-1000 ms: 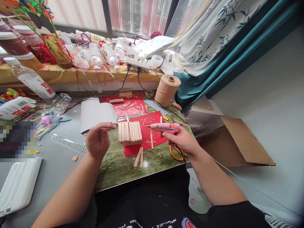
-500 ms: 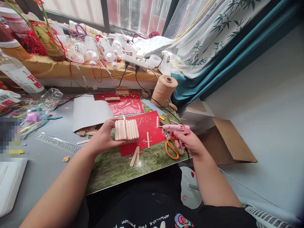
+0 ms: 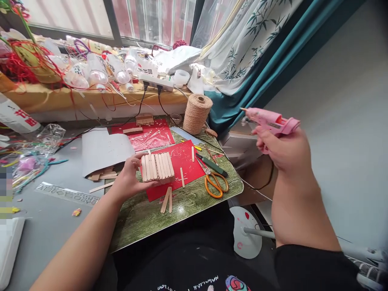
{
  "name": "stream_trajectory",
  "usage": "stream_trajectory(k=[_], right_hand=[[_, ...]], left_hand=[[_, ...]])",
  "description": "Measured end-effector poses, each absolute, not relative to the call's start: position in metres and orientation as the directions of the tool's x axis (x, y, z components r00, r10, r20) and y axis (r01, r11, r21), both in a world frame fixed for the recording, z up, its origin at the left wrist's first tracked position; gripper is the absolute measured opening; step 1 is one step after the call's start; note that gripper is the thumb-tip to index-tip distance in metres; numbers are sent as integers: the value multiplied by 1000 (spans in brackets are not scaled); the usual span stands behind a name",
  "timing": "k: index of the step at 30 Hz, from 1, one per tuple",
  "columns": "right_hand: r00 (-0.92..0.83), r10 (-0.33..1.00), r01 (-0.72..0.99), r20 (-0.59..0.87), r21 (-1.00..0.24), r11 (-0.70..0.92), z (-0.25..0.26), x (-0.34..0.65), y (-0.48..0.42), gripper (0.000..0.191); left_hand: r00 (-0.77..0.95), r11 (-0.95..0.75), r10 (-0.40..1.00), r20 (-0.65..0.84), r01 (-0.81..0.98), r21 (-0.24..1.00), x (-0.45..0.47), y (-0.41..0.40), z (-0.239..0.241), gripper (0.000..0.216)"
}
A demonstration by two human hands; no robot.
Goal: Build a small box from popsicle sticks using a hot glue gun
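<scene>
My left hand (image 3: 129, 178) grips a small box of wooden craft sticks (image 3: 157, 166) by its left side, above the red sheet (image 3: 189, 169). Its top is a row of sticks side by side, with a dark seam near the middle. Off to the right, my right hand (image 3: 280, 147) is wrapped round a pink hot glue gun (image 3: 269, 120), raised past the table edge with its nozzle pointing left. Loose craft sticks (image 3: 166, 200) lie in front of the box, and another stick (image 3: 182, 178) lies on the red sheet.
Orange-handled scissors (image 3: 214, 185) and a dark green cutter (image 3: 214, 165) lie near the table's right edge. A twine spool (image 3: 197, 114) stands behind. A white paper bag (image 3: 104, 151) holding sticks and a clear stencil ruler (image 3: 68, 193) are on the left. Black cords (image 3: 142, 99) run from a power strip (image 3: 157, 83).
My right hand has lifted the glue gun up and to the right, away from the table, uncovering the scissors and cutter. My left hand still holds the stick box; the view has shifted slightly.
</scene>
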State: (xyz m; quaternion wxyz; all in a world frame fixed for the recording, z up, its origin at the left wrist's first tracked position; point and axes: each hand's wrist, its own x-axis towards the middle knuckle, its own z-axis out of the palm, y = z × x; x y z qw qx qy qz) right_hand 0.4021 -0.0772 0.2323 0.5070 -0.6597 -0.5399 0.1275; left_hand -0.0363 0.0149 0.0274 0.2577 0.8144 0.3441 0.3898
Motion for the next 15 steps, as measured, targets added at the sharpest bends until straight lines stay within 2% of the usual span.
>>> stream_trajectory(k=[2, 4, 8, 11, 15], right_hand=[[209, 913, 448, 351, -864, 229, 235, 362, -65, 50], [-46, 977, 357, 209, -910, 211, 229, 325, -51, 56], [-411, 912, 354, 11, -920, 170, 196, 272, -24, 56], [-415, 906, 405, -78, -908, 107, 164, 254, -11, 53], [-451, 882, 391, -138, -918, 57, 137, 246, -2, 51]], left_hand=[[490, -626, 758, 430, 361, 691, -39, 14, 27, 68], [513, -618, 759, 401, 371, 694, -44, 14, 27, 67], [521, -600, 763, 381, 352, 718, -53, 14, 29, 62], [502, -578, 778, 377, 339, 742, -58, 14, 32, 61], [474, -550, 800, 368, 335, 765, -63, 16, 33, 62]])
